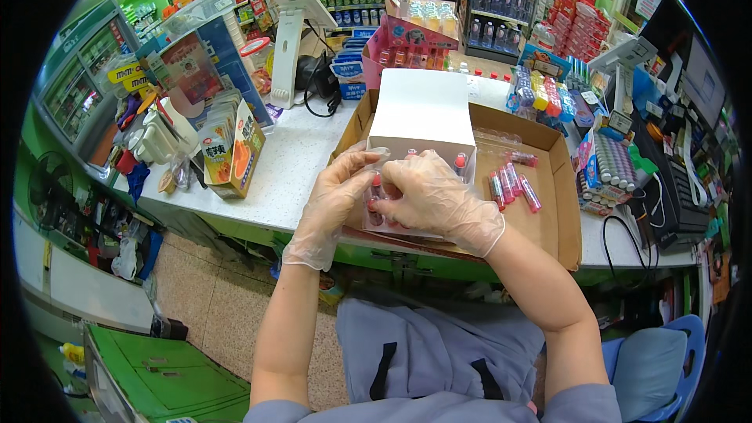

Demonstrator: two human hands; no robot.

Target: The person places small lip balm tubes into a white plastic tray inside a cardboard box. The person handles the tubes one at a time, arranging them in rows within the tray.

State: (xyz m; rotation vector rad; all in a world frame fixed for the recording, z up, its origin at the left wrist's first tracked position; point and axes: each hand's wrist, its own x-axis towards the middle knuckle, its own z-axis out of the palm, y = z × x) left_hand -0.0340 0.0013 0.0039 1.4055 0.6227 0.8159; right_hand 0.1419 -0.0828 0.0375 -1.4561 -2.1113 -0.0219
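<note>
An open white cardboard box [424, 107] stands before me with its lid raised. Small clear tubes with red caps stand inside it, among them a capped tube [460, 165] at its right side. My left hand [336, 195], in a clear plastic glove, is at the box's left edge, its thumb by a red cap. My right hand [436, 192], gloved likewise, reaches over the box with curled fingers, its thumb tip close to another red cap. The fingers hide much of the box's inside, and whether either hand grips a tube is unclear.
The box sits in a shallow brown cardboard tray [561, 188], where several loose pink-red tubes [510, 181] lie at right. A snack carton [238, 150] and a white display stand [286, 59] are at left on the counter [282, 188]. Bottled candies [608, 167] flank the right.
</note>
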